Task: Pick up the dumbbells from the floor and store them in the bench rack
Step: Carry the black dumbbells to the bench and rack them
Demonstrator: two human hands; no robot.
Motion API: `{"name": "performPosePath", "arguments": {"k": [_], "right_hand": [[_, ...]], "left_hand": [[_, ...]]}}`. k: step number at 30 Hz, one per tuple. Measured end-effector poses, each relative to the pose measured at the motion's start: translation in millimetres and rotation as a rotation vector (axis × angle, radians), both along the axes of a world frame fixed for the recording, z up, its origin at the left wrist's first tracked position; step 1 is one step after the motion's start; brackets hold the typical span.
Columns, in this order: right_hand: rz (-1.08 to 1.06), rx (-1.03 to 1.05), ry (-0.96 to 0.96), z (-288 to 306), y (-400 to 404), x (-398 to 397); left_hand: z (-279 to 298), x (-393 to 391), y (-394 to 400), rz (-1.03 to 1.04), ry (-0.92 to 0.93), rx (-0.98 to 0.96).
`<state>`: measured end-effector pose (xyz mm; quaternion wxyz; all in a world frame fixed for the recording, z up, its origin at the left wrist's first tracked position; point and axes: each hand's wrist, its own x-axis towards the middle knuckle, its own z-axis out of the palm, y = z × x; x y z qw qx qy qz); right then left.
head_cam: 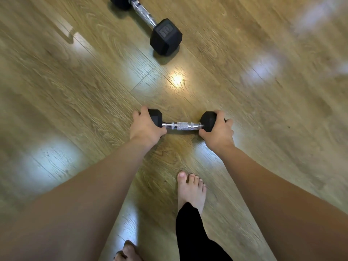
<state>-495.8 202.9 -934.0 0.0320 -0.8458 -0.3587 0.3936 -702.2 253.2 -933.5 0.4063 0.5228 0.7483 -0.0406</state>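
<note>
Ok, small dumbbell (182,125) sits crosswise in front of me, low over the wooden floor (263,129); can't tell if it's touching or just lifted. My left hand (146,127) is clamped over its left hex head, right hand (218,129) clamped over the right head, chrome knurled handle bare between them. Second, bigger dumbbell (148,21) lies on the floor well beyond, angled, marked "10" on the near head, far head cut by the frame edge. My bare right foot (191,189) is planted just behind the hands, black trouser leg (195,234) above it. Left toes (126,251) at bottom edge.
</note>
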Motion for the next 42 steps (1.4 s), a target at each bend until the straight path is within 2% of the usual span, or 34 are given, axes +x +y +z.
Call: {"name": "performPosePath", "arguments": {"k": [5, 9, 14, 22, 26, 32, 35, 42], "right_hand": [[0.028, 0.043, 0.017, 20, -7, -2], [0.021, 0.101, 0.039, 60, 7, -2], [0.005, 0.177, 0.079, 139, 52, 3], [0.028, 0.357, 0.097, 303, 160, 13], [0.055, 0.436, 0.110, 356, 224, 11], [0.146, 0.523, 0.094, 374, 346, 0], [0.175, 0.475, 0.068, 372, 402, -6], [0.301, 0.518, 0.068, 356, 524, 7]], "left_hand": [[16, -8, -11, 0.055, -0.030, -0.011], [57, -12, 2, 0.088, -0.041, 0.048], [143, -10, 46, 0.146, -0.111, 0.163], [307, -4, 139, 0.380, -0.185, 0.307], [354, -8, 193, 0.462, -0.247, 0.348], [369, -20, 302, 0.514, -0.291, 0.384], [362, -27, 347, 0.537, -0.295, 0.401], [350, -21, 451, 0.587, -0.246, 0.429]]}}
